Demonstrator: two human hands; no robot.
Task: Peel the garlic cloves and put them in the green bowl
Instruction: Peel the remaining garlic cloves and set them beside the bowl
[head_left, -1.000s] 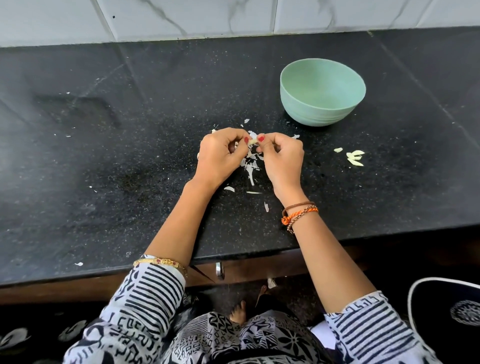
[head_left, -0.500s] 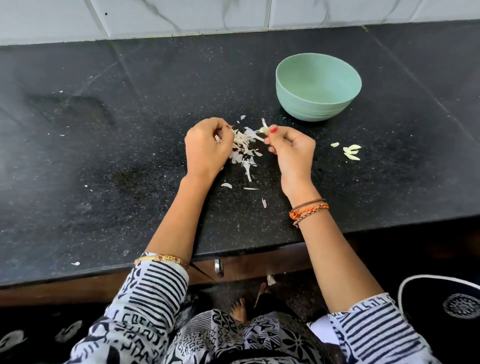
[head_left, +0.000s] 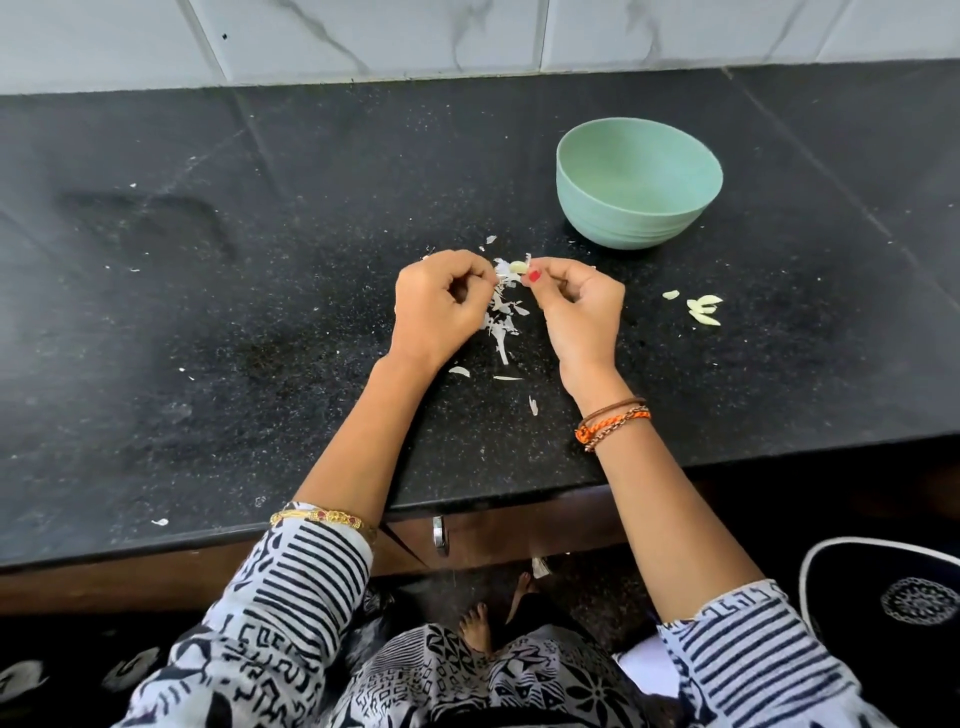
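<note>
My right hand (head_left: 576, 301) pinches a small pale garlic clove (head_left: 517, 267) between thumb and fingertips, just above the black counter. My left hand (head_left: 441, 301) is curled close beside it and pinches a strip of white skin (head_left: 503, 275) that hangs from the clove. A heap of white peelings (head_left: 503, 318) lies on the counter under and between both hands. The green bowl (head_left: 638, 182) stands behind and to the right of my hands; nothing shows inside it. A few pale garlic pieces (head_left: 702, 309) lie on the counter right of my right hand.
The black stone counter (head_left: 208, 322) runs to a white tiled wall (head_left: 363, 36) at the back. Its front edge lies near my forearms, with a drawer handle (head_left: 440, 535) below. Stray peel flakes (head_left: 459, 371) dot the surface near my wrists.
The hands, pulled apart half a second ago, have come back together over the peel heap. The left hand now pinches skin at the clove held by the right.
</note>
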